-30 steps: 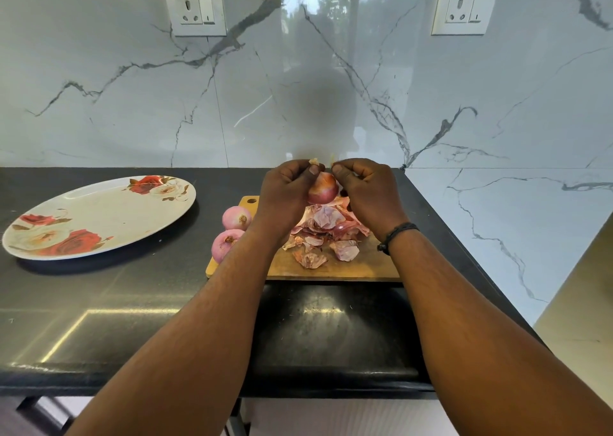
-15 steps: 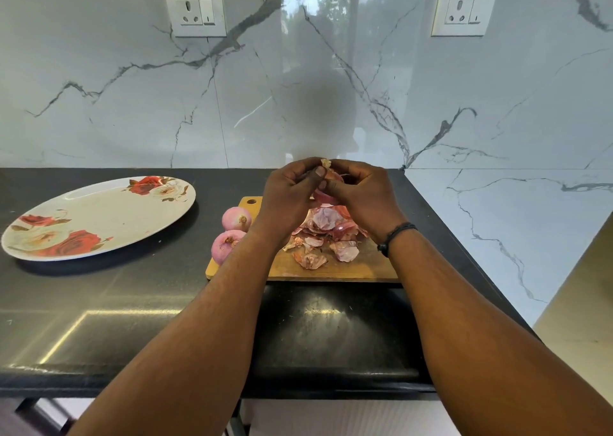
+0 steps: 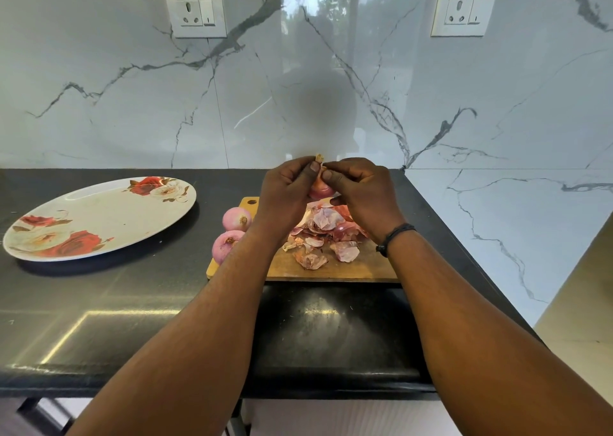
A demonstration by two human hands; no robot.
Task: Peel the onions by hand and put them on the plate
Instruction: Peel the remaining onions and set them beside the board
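Onions are what I'm working on here, and one onion [image 3: 320, 188] sits up in the air between my two hands, just above the far end of the cutting board [image 3: 335, 266]. My left hand [image 3: 287, 192] has its fingers [image 3: 313, 167] curled round the onion's left side, thumb pressed near the top. My right hand [image 3: 360, 190] pinches the dry tip of skin [image 3: 319, 158] at the onion's crown, fingers bent in tight against it. Only a strip of pink flesh shows between the two hands; the rest of that onion is hidden, so I cannot tell how much skin it has left.

On the cutting board, below my hands, lies a heap of peels [image 3: 323, 233], pink and papery, spread toward the board's near edge. Two more onions [image 3: 232, 231] rest at the board's left edge, one behind the other, touching or almost touching; both look pale pink with root ends showing.

Well to the left of the cutting board, the plate [image 3: 99, 203] with red rose prints sits flat on the black bench [image 3: 116, 303], with nothing on it. A dark band [image 3: 396, 235] wraps my right wrist. Behind the board rises a marble-pattern wall [image 3: 99, 104] with two sockets [image 3: 195, 11].
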